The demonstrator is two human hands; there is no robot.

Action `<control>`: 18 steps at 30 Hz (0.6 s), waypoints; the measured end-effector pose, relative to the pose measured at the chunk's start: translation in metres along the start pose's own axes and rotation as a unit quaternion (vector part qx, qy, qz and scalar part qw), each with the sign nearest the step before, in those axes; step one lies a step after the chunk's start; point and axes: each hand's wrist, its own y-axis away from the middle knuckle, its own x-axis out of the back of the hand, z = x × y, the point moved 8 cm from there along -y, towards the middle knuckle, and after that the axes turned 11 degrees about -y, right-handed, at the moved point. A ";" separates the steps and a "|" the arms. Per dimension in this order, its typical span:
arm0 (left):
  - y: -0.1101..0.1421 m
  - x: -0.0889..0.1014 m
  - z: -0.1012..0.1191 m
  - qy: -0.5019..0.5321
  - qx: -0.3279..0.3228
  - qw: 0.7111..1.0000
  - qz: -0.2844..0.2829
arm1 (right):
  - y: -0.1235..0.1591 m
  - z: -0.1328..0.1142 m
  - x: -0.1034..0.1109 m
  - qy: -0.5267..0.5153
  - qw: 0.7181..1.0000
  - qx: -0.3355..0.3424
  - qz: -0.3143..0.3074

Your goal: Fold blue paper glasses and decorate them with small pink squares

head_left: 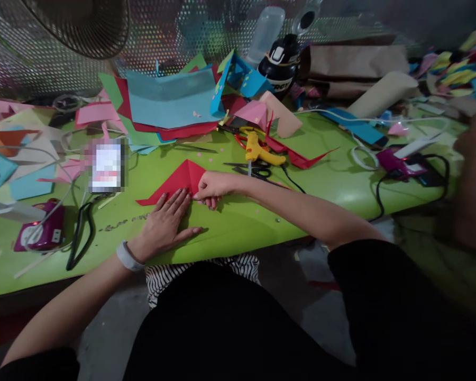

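A folded sheet of red paper [180, 179] lies on the green table, with a crease up its middle and a point at the top. Flat along its lower edge rests my left hand [163, 221], fingers stretched out and thumb apart. My right hand [213, 187] is closed at the paper's lower right edge, fingers curled and pressed on it; part of the paper is hidden beneath. Just beyond my right forearm are a yellow glue gun [259, 151] and dark-handled scissors [261, 172].
A phone [106, 165] lies left of the paper, near a black strap [81, 233]. Stacked coloured paper [170, 98] and a black bottle [280, 66] stand behind. Purple devices with cords sit at left [43, 227] and right [400, 161]. A fan [83, 24] hangs over the upper left.
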 end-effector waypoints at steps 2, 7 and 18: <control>0.000 0.000 0.000 -0.002 -0.003 1.000 0.000 | 0.003 0.001 0.002 -0.006 1.000 -0.002 -0.001; 0.000 0.003 0.002 -0.012 -0.014 1.000 0.005 | 0.019 0.018 0.018 -0.023 0.999 -0.028 0.029; 0.000 0.001 0.001 -0.025 -0.022 0.999 0.003 | 0.078 0.081 0.075 -0.059 0.985 -0.098 0.128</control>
